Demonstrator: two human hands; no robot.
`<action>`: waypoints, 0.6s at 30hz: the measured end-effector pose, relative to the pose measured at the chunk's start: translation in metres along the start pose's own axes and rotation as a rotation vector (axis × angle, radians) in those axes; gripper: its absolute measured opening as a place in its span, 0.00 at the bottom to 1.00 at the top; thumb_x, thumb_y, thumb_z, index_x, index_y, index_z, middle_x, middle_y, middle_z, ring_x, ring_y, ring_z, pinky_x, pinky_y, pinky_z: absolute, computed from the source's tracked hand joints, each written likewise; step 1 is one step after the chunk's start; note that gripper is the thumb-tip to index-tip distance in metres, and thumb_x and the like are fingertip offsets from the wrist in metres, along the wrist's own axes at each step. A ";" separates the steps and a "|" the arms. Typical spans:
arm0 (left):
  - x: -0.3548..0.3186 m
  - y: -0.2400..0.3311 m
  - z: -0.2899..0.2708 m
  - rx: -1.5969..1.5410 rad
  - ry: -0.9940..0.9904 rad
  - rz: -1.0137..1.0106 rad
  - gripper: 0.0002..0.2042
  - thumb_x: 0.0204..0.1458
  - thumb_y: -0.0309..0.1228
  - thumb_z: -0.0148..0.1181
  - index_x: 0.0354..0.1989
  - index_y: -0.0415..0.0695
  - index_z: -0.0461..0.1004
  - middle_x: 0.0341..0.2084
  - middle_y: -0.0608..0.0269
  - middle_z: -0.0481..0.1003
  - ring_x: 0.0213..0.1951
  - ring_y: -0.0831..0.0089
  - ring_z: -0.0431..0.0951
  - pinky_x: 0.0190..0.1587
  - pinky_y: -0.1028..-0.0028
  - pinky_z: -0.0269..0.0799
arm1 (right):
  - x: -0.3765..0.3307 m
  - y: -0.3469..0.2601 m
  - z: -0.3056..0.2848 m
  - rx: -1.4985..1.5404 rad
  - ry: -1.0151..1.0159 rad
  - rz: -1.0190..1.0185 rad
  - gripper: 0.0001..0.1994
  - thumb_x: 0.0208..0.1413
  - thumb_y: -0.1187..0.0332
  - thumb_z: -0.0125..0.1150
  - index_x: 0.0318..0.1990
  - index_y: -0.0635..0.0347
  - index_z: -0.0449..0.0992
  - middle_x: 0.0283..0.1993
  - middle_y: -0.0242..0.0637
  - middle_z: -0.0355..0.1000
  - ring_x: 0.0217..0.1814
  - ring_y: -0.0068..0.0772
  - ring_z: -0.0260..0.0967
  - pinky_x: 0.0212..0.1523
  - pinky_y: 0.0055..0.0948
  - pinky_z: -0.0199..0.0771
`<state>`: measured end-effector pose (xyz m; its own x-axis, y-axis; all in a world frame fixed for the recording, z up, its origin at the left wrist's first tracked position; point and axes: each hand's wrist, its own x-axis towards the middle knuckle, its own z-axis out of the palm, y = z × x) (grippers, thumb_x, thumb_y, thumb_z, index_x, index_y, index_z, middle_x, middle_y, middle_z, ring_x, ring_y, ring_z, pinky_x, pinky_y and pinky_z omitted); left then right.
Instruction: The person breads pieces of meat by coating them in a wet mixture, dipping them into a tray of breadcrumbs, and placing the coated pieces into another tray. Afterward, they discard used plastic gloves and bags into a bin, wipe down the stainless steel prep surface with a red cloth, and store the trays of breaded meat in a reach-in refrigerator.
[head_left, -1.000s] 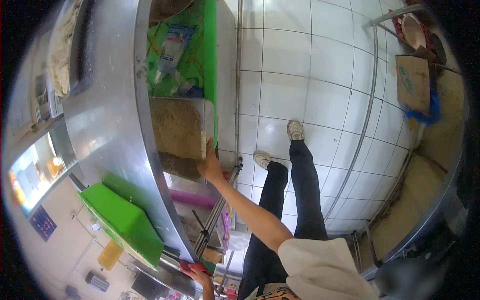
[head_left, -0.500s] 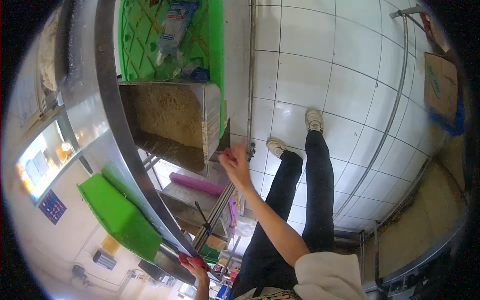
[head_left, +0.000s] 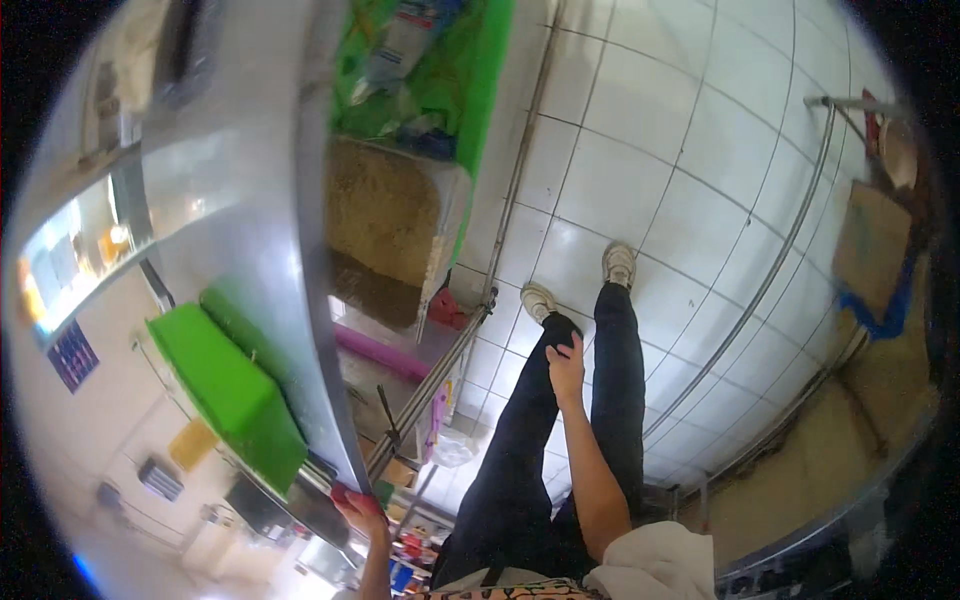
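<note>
Steel worktop, your left hand gripping red cloth at its edge, right hand loosely spread near your leg, metal bin brown inside, packet in green crate.

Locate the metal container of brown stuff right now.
The metal container sits left of centre in the head view, right of the steel table and just below the plastic packaging in the green tray.
</note>
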<state>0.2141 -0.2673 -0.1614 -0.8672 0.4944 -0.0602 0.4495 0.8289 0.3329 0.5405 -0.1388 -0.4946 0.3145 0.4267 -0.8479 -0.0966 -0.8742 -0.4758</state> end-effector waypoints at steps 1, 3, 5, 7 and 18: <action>0.005 -0.015 -0.006 -0.012 0.020 -0.025 0.28 0.64 0.46 0.47 0.64 0.35 0.58 0.60 0.48 0.64 0.59 0.62 0.65 0.62 0.65 0.58 | -0.011 -0.009 -0.010 0.016 -0.053 0.060 0.34 0.54 0.69 0.64 0.66 0.63 0.55 0.45 0.48 0.75 0.42 0.39 0.75 0.46 0.33 0.74; 0.016 -0.063 -0.022 -0.007 0.033 0.123 0.25 0.65 0.43 0.46 0.61 0.36 0.62 0.54 0.51 0.69 0.52 0.65 0.69 0.57 0.66 0.62 | -0.038 -0.032 -0.032 -0.015 -0.086 0.024 0.25 0.55 0.67 0.63 0.59 0.62 0.65 0.40 0.44 0.77 0.40 0.35 0.75 0.44 0.31 0.74; 0.002 -0.013 -0.005 0.024 0.147 0.129 0.21 0.66 0.39 0.47 0.60 0.36 0.64 0.49 0.56 0.72 0.46 0.68 0.71 0.52 0.69 0.66 | -0.040 -0.020 -0.050 -0.153 -0.122 0.049 0.20 0.55 0.65 0.63 0.54 0.62 0.70 0.38 0.43 0.77 0.39 0.36 0.75 0.45 0.32 0.73; 0.004 -0.016 -0.010 -0.073 0.096 0.022 0.18 0.65 0.33 0.48 0.59 0.36 0.64 0.47 0.59 0.73 0.42 0.70 0.72 0.48 0.71 0.69 | -0.054 -0.027 -0.065 -0.215 -0.152 -0.025 0.19 0.55 0.63 0.63 0.51 0.62 0.72 0.36 0.42 0.77 0.39 0.36 0.75 0.45 0.33 0.71; 0.006 0.019 -0.034 -0.188 0.372 -0.239 0.16 0.49 0.38 0.63 0.45 0.48 0.78 0.35 0.53 0.81 0.36 0.54 0.81 0.41 0.61 0.75 | -0.171 -0.167 -0.051 -0.263 -0.469 -0.261 0.13 0.57 0.69 0.56 0.50 0.56 0.69 0.36 0.32 0.73 0.36 0.23 0.71 0.34 0.25 0.69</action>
<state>0.2103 -0.2573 -0.1229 -0.9748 0.1403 0.1734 0.2114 0.8292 0.5175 0.5513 -0.0774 -0.2585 -0.1595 0.6396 -0.7520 0.1835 -0.7292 -0.6592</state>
